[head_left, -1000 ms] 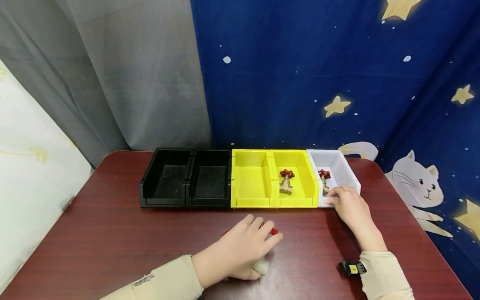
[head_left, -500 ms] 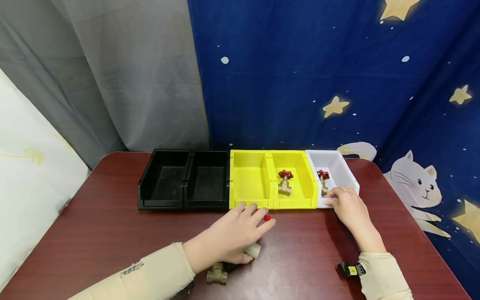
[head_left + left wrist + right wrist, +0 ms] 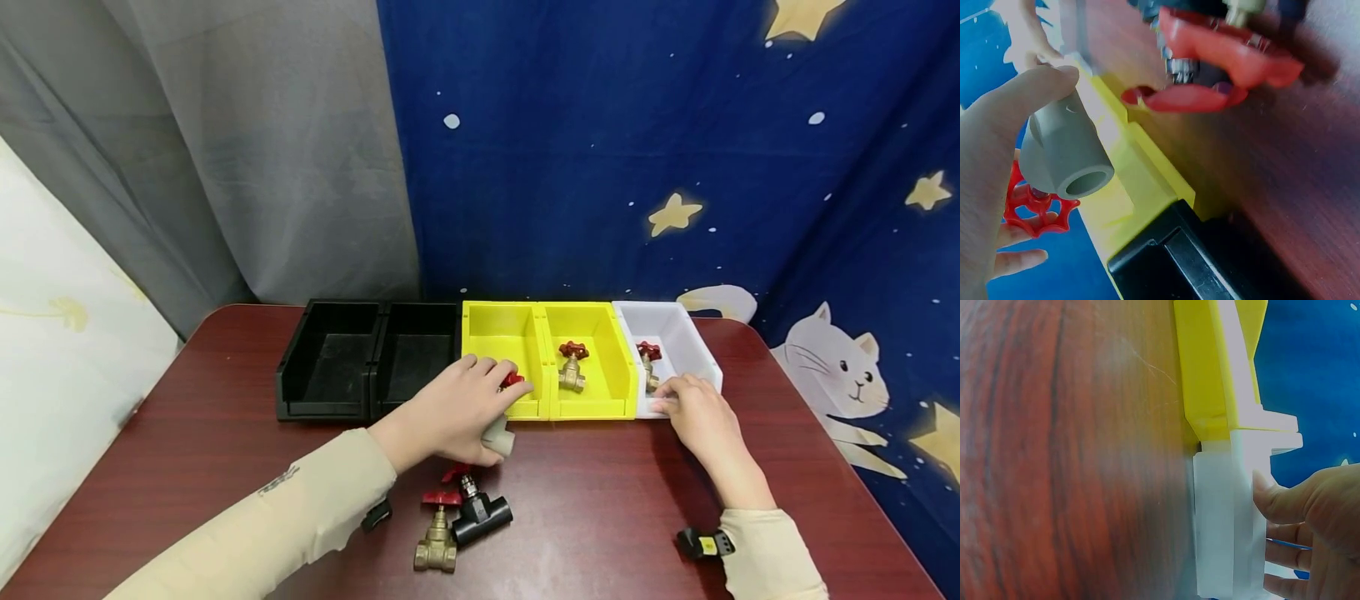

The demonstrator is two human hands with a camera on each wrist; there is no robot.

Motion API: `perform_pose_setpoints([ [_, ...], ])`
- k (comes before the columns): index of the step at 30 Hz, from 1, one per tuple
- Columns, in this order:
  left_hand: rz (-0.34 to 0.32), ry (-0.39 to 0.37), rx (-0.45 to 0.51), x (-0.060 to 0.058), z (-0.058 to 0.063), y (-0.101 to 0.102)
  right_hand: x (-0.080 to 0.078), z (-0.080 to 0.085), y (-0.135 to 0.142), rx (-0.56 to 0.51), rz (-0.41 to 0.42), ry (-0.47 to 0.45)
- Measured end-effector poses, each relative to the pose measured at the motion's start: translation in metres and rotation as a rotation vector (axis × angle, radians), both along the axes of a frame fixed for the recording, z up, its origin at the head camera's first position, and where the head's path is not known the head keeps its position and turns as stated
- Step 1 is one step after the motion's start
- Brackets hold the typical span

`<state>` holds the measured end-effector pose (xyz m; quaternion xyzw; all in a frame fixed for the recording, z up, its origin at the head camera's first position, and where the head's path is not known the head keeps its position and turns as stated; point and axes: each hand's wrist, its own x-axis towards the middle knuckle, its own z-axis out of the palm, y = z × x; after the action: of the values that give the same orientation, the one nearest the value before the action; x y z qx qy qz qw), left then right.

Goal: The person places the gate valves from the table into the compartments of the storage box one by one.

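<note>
Left hand (image 3: 450, 412) holds grey valve (image 3: 498, 437); right hand (image 3: 701, 417) pinches white bin (image 3: 697, 354)

Head view: we see the left hand gripping the grey valve at the front of the left yellow bin (image 3: 498, 321); height above it, can't tell. Hand hides most of the valve; only a pipe end and a bit of red handle show. On the table (image 3: 600, 517) below, a table brass valve (image 3: 435, 550) sits just beside a black valve (image 3: 480, 518); we can't settle whether they touch. Black valve's handle is partly covered by the hand. Right yellow bin (image 3: 611, 387) has a brass valve with dark red handle (image 3: 572, 375). Another red-handled valve (image 3: 649, 353) is in the white bin, partly behind its side wall. Two black bins (image 3: 416, 362) at left.

Left wrist view: we get the thumb across the grey pipe, other fingers spread past the red handle, contact mostly hidden. Red handles up top are blurred, bodies cut off.

Right wrist view: thumb on the white bin's front wall, fingers behind it; hand cropped at the right edge, bin interior out of sight.
</note>
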<state>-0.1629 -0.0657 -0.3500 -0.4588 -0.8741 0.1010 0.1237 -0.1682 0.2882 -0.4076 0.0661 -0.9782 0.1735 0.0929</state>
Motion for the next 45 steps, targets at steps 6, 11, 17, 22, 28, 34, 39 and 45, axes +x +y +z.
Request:
perform_pose_setpoints([
  [6,0.054,-0.066,0.018,-0.013,0.003,0.002,0.0,-0.001,-0.001,-0.003,-0.005,0.001],
  [11,0.119,-0.105,0.032,-0.022,0.006,0.004,-0.002,-0.003,-0.002,-0.003,-0.001,0.006],
  [17,0.163,-0.12,0.051,-0.037,0.005,0.012,-0.002,-0.002,0.0,0.002,-0.004,0.027],
  [22,0.166,-0.104,0.067,-0.05,0.004,0.015,-0.001,-0.002,0.001,0.002,-0.001,0.031],
  [28,0.246,-0.177,0.052,-0.064,0.003,0.019,0.0,-0.003,0.001,0.002,-0.004,0.022],
  [34,0.319,-0.255,0.013,-0.076,-0.001,0.025,0.0,-0.003,0.001,0.003,-0.004,0.025],
  [39,0.376,-0.297,-0.037,-0.083,-0.001,0.031,-0.001,-0.001,0.001,0.001,-0.003,0.021],
  [45,0.452,-0.339,-0.067,-0.088,-0.006,0.039,-0.001,-0.003,0.0,-0.001,0.0,0.022],
])
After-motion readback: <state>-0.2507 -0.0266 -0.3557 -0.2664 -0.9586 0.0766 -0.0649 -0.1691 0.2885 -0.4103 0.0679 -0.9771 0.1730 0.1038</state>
